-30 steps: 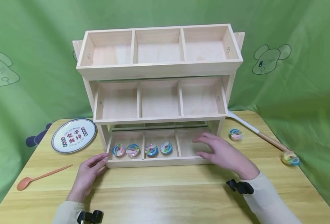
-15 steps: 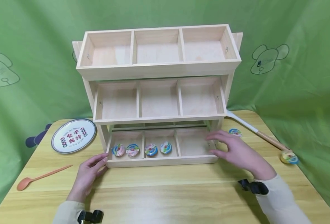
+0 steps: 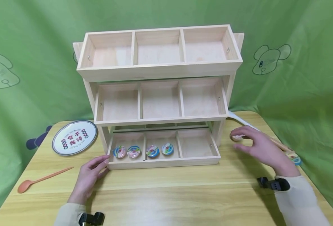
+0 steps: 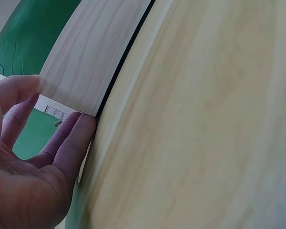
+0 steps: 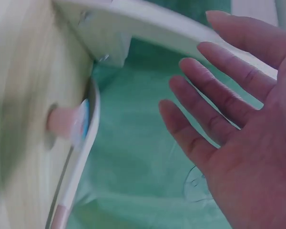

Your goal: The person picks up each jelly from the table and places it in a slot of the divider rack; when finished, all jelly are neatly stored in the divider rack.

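A three-tier wooden rack has divided trays. Its bottom tray holds several small jelly cups with printed lids, in the left and middle compartments. My left hand holds the bottom tray's left front corner; in the left wrist view its fingertips touch the end of the board. My right hand hovers over the table at the right, fingers spread and holding nothing. Partly hidden by it is a jelly cup. That pinkish cup stands apart from the fingers in the right wrist view.
A round white plate with red characters lies at the left, an orange spoon in front of it. A long white-and-brown handle lies back right, partly covered. Another jelly cup sits near the right edge. Green cloth hangs behind.
My right hand has moved right, from the bottom tray's right compartment to beside the jelly cup on the table. My left hand stays at the tray's corner.
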`<state>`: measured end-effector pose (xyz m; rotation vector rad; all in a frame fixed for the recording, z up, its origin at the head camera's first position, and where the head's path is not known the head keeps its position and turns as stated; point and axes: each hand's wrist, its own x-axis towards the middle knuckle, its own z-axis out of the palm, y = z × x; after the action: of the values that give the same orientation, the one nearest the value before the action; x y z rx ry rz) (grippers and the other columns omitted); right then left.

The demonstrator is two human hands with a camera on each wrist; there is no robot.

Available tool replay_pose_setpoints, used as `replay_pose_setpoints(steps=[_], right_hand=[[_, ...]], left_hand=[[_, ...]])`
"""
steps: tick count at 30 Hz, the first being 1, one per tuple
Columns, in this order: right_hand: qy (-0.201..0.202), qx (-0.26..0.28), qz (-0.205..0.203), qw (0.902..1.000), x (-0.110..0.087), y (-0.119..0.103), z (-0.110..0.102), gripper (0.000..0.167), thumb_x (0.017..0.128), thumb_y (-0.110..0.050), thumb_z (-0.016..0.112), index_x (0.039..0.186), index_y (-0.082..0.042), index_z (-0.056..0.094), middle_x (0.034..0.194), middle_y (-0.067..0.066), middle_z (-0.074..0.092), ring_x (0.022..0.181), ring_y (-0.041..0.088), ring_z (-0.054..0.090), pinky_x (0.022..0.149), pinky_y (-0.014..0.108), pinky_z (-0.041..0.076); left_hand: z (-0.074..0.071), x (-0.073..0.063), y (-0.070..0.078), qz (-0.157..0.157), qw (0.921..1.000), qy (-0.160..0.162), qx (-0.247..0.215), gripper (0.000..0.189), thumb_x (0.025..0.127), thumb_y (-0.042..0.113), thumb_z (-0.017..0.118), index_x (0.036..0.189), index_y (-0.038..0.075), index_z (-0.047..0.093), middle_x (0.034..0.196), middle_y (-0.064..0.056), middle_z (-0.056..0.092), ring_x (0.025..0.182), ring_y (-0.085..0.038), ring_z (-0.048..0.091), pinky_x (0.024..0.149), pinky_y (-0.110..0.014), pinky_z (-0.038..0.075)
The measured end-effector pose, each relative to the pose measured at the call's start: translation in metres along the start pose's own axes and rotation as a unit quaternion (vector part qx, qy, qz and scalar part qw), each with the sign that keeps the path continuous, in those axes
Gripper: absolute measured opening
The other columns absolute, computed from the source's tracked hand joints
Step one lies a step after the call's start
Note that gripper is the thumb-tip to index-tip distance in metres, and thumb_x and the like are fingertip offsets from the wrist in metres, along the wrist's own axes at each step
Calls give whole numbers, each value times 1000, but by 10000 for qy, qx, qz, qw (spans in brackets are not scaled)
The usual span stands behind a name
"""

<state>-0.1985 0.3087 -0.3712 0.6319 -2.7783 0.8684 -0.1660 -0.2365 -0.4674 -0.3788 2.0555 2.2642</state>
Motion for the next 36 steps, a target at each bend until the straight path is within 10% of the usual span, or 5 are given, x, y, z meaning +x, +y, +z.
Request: replay_pose_setpoints(steps=[15, 23, 36], right_hand=[[-752, -309, 904, 9926, 19, 52, 10, 58, 91, -22, 72, 137, 5, 50, 148, 29, 36, 130, 53, 34, 106, 71, 28], [-813, -374, 633, 9940, 27, 73, 20, 52, 92, -7, 68, 135, 14, 47, 127, 34, 52, 103, 44, 59, 96, 65, 44], [-792, -901, 355, 9921, 33, 84, 25, 33, 89, 0, 66, 119, 12, 60, 118, 32, 54, 104, 47, 54, 93, 63, 46]], left_hand=[[0, -1, 1, 8, 9999, 32, 118, 36, 95, 6, 64, 128, -6, 59, 129, -14, 52, 106, -14, 60, 95, -32, 54], [1, 0, 0, 26, 9999, 16, 107, 34, 94, 6, 65, 126, -4, 61, 126, -12, 55, 108, -16, 60, 95, -32, 54], [1, -1, 0, 50, 9998, -18, 197, 37, 95, 8, 65, 128, -6, 59, 128, -14, 53, 107, -14, 60, 95, -32, 54]])
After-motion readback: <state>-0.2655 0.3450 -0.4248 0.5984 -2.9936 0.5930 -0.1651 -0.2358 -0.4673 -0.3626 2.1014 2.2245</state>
